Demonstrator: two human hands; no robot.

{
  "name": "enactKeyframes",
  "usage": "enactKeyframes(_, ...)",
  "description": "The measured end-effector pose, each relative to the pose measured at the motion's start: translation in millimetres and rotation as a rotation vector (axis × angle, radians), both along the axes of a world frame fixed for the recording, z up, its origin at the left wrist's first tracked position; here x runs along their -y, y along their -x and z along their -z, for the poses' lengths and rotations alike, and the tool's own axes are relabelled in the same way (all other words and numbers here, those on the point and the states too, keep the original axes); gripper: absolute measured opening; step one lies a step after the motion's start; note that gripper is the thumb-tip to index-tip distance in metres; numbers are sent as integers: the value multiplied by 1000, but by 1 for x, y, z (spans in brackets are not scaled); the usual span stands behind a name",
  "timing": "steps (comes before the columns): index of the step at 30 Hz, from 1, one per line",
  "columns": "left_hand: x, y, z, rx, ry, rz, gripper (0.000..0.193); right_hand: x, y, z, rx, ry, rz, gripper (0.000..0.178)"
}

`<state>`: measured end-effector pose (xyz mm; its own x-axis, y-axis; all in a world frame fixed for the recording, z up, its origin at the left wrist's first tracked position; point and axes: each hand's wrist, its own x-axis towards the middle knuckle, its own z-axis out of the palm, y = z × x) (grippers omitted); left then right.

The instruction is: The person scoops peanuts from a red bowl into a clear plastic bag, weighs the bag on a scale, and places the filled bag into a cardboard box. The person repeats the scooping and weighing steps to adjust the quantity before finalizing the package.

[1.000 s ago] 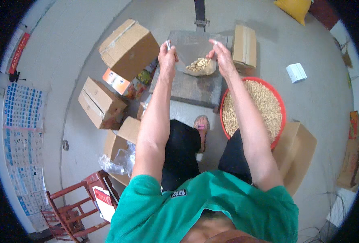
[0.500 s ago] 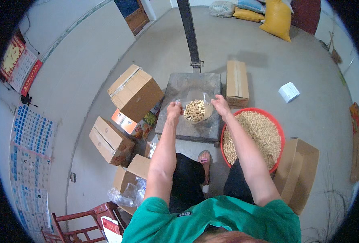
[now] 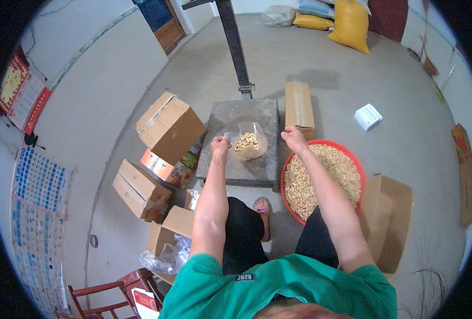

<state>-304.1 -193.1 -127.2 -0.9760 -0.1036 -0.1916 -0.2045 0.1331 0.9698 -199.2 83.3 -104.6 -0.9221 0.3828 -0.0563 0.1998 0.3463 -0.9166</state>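
Observation:
A clear plastic bag [image 3: 256, 150] with peanuts [image 3: 246, 141] in its bottom sits on the dark platform of a floor scale [image 3: 226, 171]. My left hand [image 3: 221, 147] pinches the bag's upper left edge. To the right, my right hand [image 3: 294, 139] is apart from the bag, beyond the platform's right edge, its fingers curled closed. Whatever those fingers may hold is too small to make out. Under my right forearm stands a red basin [image 3: 361, 183] heaped with peanuts in their shells [image 3: 326, 167].
Left of the scale stand cardboard boxes [image 3: 180, 130], one open with clear plastic [image 3: 175, 255] in it. A closed carton [image 3: 299, 106] lies right of the platform; an open carton [image 3: 387, 212] is beside the basin. The scale's post [image 3: 233, 48] rises behind. A red chair [image 3: 135, 282] is lower left.
My right hand has come away from the bag's right edge. The bag's opening has sagged and narrowed, while my left hand keeps hold. The whole view has shifted slightly.

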Motion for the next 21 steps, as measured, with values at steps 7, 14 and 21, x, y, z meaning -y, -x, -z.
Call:
enactKeyframes(7,-24,5,2,-70,190,6,12,-53,-10,17,-37,22,-2,46)
enactKeyframes(14,-6,8,12,64,89,-205,11,-51,-50,-23,23,126,-61,34)
enactKeyframes(21,-11,3,0,85,230,-174,11,-83,-68,-22,98,155,-37,36)
